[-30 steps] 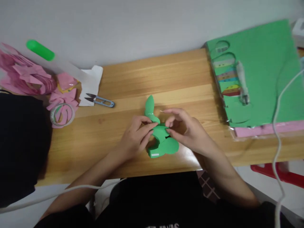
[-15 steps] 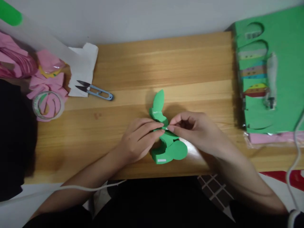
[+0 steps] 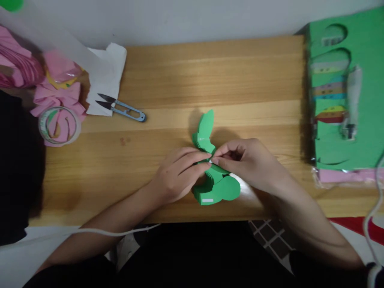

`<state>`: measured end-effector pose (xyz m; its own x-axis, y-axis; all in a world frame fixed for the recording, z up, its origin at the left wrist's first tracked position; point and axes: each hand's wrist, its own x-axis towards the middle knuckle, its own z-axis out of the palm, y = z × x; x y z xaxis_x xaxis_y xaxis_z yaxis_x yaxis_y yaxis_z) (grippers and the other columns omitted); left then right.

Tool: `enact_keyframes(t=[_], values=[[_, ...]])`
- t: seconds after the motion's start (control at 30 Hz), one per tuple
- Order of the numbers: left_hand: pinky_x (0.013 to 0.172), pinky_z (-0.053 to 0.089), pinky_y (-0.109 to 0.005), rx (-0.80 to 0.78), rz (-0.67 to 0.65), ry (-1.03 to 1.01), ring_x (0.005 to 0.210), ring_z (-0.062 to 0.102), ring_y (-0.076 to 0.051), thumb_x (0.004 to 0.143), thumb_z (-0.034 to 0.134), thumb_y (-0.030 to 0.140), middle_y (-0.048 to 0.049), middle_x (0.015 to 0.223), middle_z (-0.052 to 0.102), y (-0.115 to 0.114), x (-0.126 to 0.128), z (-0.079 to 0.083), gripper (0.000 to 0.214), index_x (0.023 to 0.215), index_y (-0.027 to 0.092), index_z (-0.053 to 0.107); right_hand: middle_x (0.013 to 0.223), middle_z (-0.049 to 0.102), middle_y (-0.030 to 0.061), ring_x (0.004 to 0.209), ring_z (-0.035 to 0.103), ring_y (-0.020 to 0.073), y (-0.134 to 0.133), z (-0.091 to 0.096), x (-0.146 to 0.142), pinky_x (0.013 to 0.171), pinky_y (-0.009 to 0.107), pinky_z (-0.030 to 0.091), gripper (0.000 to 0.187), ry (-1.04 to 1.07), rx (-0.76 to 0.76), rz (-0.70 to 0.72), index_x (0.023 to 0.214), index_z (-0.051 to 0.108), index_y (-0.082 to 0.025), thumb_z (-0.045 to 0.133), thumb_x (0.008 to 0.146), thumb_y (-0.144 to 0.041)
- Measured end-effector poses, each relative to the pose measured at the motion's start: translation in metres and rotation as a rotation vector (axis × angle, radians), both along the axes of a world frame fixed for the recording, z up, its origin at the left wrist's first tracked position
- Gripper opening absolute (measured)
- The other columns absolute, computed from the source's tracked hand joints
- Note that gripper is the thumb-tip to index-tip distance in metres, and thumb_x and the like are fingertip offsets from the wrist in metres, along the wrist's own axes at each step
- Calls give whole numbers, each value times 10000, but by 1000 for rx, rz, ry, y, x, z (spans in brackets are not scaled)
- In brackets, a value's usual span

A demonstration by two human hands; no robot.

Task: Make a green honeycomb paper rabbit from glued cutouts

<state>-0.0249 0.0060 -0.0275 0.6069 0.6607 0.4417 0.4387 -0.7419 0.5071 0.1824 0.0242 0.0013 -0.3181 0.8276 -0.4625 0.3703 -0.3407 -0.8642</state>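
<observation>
A green paper cut-out (image 3: 231, 188) with a leaf-shaped tip and rounded lobes lies upright before me on the wooden table. It looks layered and folded, and a white strip (image 3: 207, 200) is stuck on its lower end. The fingers of my left hand (image 3: 177, 172) press its middle from the left, closed against the paper. From the right, my right hand (image 3: 249, 162) pinches thumb and forefinger together at a tiny white piece (image 3: 210, 161) on the cut-out's middle. The fingertips partly cover that spot.
Blue-handled thread snips (image 3: 126, 111) lie by a torn white paper (image 3: 108, 76). At the left are a roll of clear tape (image 3: 77, 130) and pink paper pieces (image 3: 57, 94). Green sheets (image 3: 372, 100) in a plastic pack lie right, near a white cable (image 3: 369, 216).
The whole view has shifted slightly. Both hands stay at the middle of the green cut-out, with the fingertips a little closer together around the small white piece.
</observation>
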Motion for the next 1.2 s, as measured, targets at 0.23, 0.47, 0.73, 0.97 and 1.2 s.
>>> enact_keyframes(t=[0.23, 0.47, 0.73, 0.97, 1.2], values=[[877, 589, -379, -33, 4, -1, 1044, 657, -199, 900, 568, 96, -79, 1099, 714, -1, 0, 1, 186, 1050, 185, 633, 548, 540, -28, 513, 456, 98, -1, -2, 1, 461, 240, 331, 171, -1, -5, 12, 744, 711, -187, 663, 780, -347], [856, 594, -374, -7, 2, -9, 1008, 658, -202, 883, 594, 87, -86, 1071, 720, 0, 1, 1, 157, 1012, 164, 640, 537, 530, -32, 501, 434, 94, -1, -3, 0, 457, 242, 315, 150, -64, 13, 8, 720, 705, -192, 686, 763, -335], [876, 579, -371, -31, 0, -8, 1033, 656, -200, 886, 577, 84, -85, 1087, 717, 0, 0, 1, 174, 1018, 177, 642, 548, 529, -30, 512, 438, 95, -1, -4, 0, 457, 237, 322, 208, -12, -12, -1, 731, 699, -186, 683, 767, -390], [856, 591, -367, 2, 6, 9, 1009, 651, -191, 903, 555, 95, -68, 1086, 714, 1, 1, 1, 160, 1008, 182, 639, 570, 541, -31, 520, 451, 97, 1, -2, 2, 462, 236, 341, 285, 41, -63, -9, 731, 680, -183, 714, 749, -466], [859, 586, -375, -20, 10, 5, 1020, 652, -194, 897, 561, 94, -66, 1098, 714, 0, 0, 0, 177, 1016, 199, 639, 576, 547, -30, 528, 464, 98, -1, -4, 4, 472, 236, 359, 296, 80, -44, -29, 753, 670, -183, 697, 768, -477]])
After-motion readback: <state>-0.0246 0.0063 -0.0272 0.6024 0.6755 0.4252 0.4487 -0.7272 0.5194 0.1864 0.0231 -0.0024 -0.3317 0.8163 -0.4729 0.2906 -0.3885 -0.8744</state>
